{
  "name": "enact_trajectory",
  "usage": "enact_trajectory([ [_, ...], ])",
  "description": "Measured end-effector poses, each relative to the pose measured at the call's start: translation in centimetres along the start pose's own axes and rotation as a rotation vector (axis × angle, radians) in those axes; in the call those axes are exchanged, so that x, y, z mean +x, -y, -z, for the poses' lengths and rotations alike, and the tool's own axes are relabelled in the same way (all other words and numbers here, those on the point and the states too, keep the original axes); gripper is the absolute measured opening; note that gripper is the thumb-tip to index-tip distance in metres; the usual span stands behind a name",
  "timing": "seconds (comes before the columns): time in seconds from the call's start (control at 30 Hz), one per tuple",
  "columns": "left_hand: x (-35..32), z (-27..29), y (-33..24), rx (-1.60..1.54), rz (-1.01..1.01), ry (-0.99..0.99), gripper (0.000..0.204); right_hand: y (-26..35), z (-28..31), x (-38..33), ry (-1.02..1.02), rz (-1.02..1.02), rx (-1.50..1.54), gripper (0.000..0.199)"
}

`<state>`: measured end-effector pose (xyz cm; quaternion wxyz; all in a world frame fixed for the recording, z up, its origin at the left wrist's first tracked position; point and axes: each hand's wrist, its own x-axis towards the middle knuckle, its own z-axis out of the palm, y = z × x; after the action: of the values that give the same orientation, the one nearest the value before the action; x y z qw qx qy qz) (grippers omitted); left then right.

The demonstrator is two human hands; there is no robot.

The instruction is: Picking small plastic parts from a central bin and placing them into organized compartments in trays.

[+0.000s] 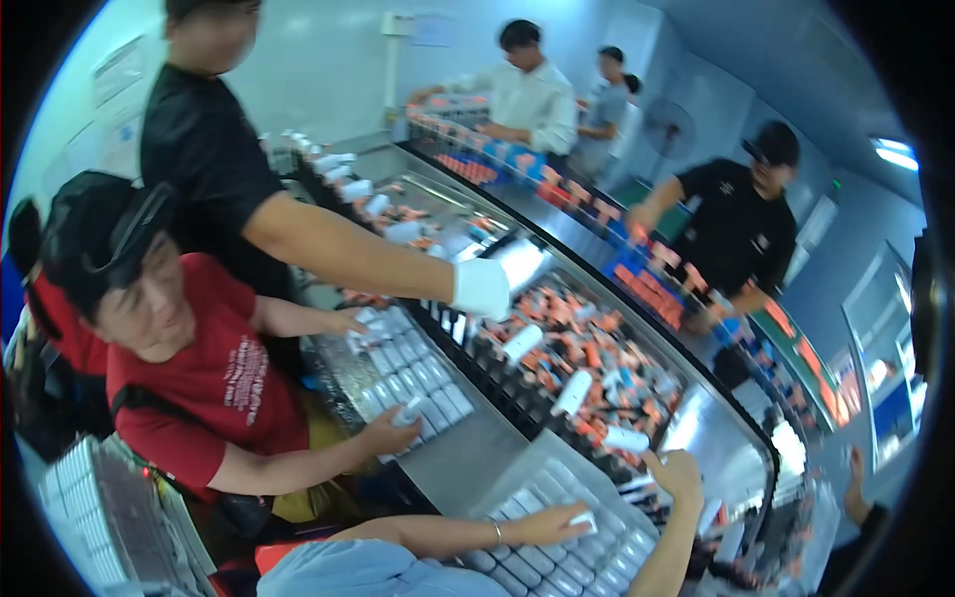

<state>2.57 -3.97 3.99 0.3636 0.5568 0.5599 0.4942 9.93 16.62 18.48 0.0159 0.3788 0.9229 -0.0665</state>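
My left hand (559,523), with a band on its wrist, is closed around a small white piece (584,520). It is above a clear plastic tray (557,460) filled with rows of white rounded cases (550,564). My right hand (680,476) reaches up to the line, fingers curled at the near end of a white cylinder (625,440); its fingertips are partly hidden. That cylinder lies level with two more white cylinders (571,393) along a row of black holders (512,386). Beyond the holders is a bed of orange, black and white pieces (587,333).
A co-worker in red (214,373) at my left handles white cases over another tray (418,383). A standing person's white-gloved hand (481,289) reaches across the line. Two people (741,224) work across it. Stacked trays (90,517) stand at lower left.
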Motion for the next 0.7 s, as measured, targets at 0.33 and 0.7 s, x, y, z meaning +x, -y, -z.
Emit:
enact_trajectory([
  [0.33, 0.3, -0.7, 0.6, -0.045, 0.117, -0.032, 0.054, 5.6, -3.9, 1.9, -0.634, 0.529, 0.038, 0.021],
  [0.7, 1.2, 0.2, 1.1, 0.051, 0.031, -0.132, 0.037, -1.6, -10.1, -15.1, -0.363, -0.034, 0.518, 0.011],
])
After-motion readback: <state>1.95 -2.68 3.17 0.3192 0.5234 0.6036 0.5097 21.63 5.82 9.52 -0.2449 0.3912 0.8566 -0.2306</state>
